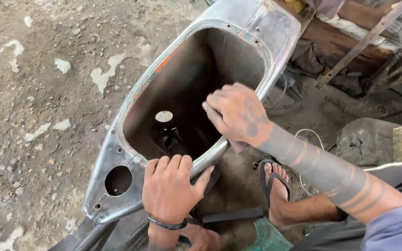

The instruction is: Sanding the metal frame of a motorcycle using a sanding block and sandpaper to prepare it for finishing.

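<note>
Dirt floor (38, 139), pebbly w/ pale patches, fills the left half. On it, tilted, lies a big bare-metal body shell (117, 148), dull grey, w/ a large open cavity whose inside is rust-brown; orange paint traces run along the left rim. A round hole (118, 180) sits in the shell's lower-left flat, and a small bright spot shows deep in the cavity.

Upper right: wooden planks (345, 39) w/ a slanted metal bar (364, 42) across them. Right edge: a grey stone block (366, 142), a thin white cord beside it.

Right hand (236, 114) lies flat, fingers together, on the shell's right rim, pressing what looks like a small pad or abrasive sheet, mostly hidden under the palm, so can't be sure. Left hand (169, 188) grips the lower rim, fingers curled over the edge, a black band at the wrist. Hands are apart, both on the shell.

Btwn them, lower down: a foot in a black sandal (273, 186) on the ground.
</note>
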